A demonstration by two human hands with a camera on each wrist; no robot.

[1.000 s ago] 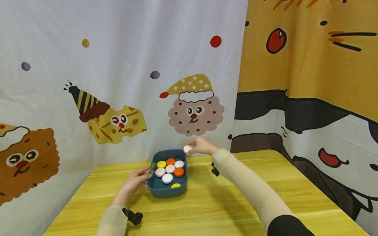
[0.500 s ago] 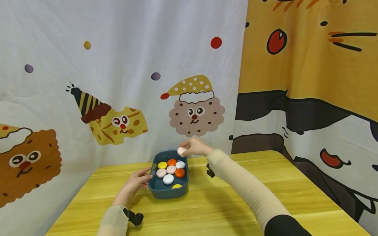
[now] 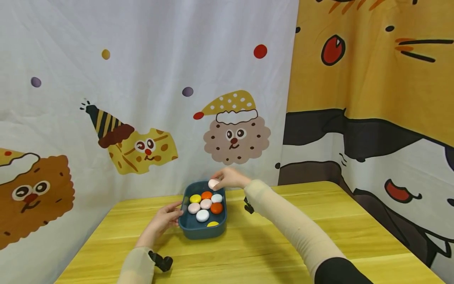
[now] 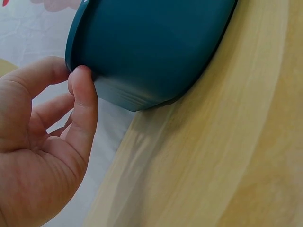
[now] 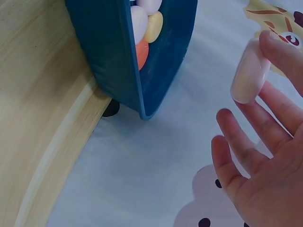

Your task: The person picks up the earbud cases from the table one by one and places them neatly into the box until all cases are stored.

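Note:
A dark teal plastic box (image 3: 202, 232) stands on the table with several smooth, rounded discs in it. They are white, pale pink, orange and yellow; one white disc (image 3: 202, 215) lies near the middle. At the box's left side, my left hand (image 3: 164, 219) pinches the rim between thumb and fingers, seen closely in the left wrist view. Above the far right part of the box, my right hand (image 3: 232, 177) holds a pale pink rounded disc (image 5: 251, 73) between thumb and fingertips. The other fingers of that hand are spread apart, touching nothing.
The wooden table (image 3: 269, 244) ends at a white printed curtain (image 3: 152, 98) right behind the box. An orange, black and white curtain (image 3: 372, 86) hangs along the right side. A black strap mount (image 3: 161, 261) sits on the left wrist.
My right hand has moved left with the pale pink disc, from beside the box's far right corner to above its far end. The left hand stays on the rim.

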